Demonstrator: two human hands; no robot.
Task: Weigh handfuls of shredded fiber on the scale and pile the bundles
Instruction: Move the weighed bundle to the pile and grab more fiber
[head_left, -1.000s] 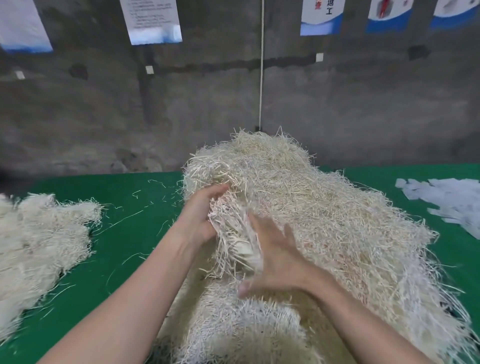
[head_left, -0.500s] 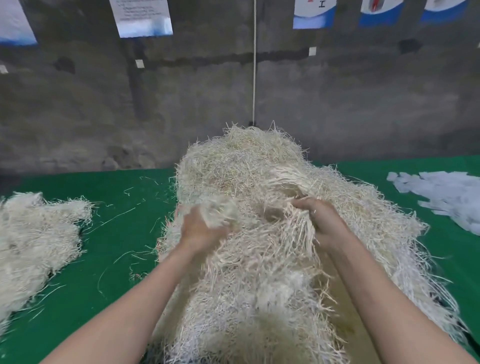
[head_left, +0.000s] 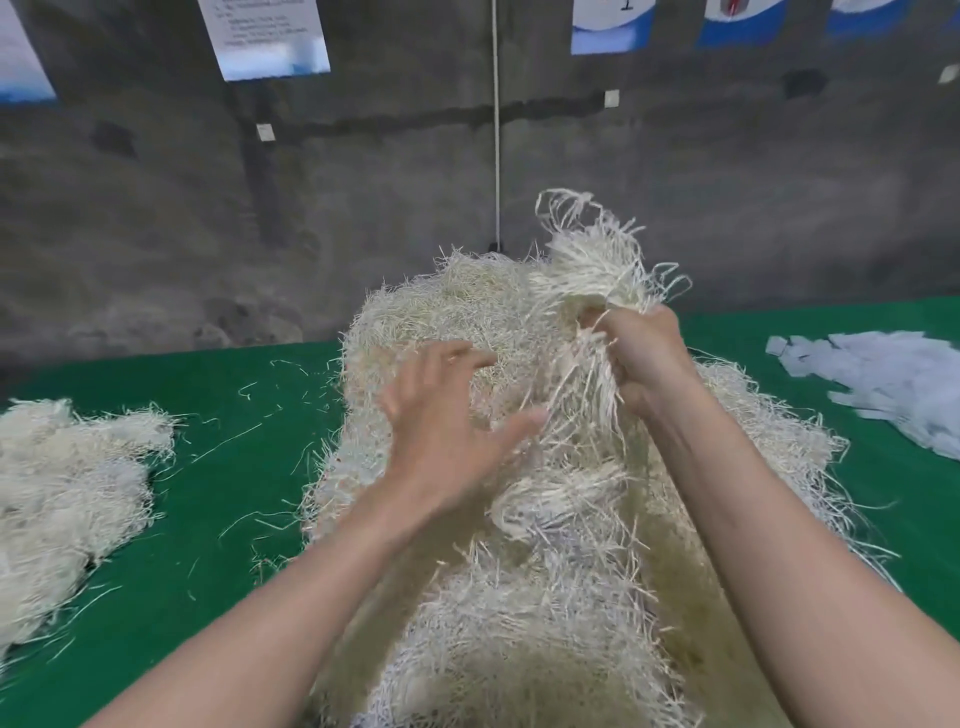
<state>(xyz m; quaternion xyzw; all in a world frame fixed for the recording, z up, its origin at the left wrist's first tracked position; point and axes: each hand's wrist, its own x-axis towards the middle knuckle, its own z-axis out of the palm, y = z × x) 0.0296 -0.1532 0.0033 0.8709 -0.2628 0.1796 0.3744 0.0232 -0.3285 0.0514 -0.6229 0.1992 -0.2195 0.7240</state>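
A big heap of pale shredded fiber (head_left: 457, 312) fills the middle of the green table (head_left: 234, 467). My right hand (head_left: 641, 358) grips a handful of fiber strands (head_left: 592, 270) and holds it raised above the heap, with loose ends hanging below the fist. My left hand (head_left: 447, 431) hovers over the heap with its fingers spread, holding nothing, its thumb near the hanging strands. No scale is in view.
A lower pile of fiber bundles (head_left: 67, 483) lies at the left edge of the table. Pale blue-white paper scraps (head_left: 883, 379) lie at the right. A grey concrete wall (head_left: 727, 197) with posters stands behind the table. Stray strands dot the green cloth.
My right hand has pulled a handful up out of the heap and raised it. My left hand has let go of its clump and opened, fingers spread.
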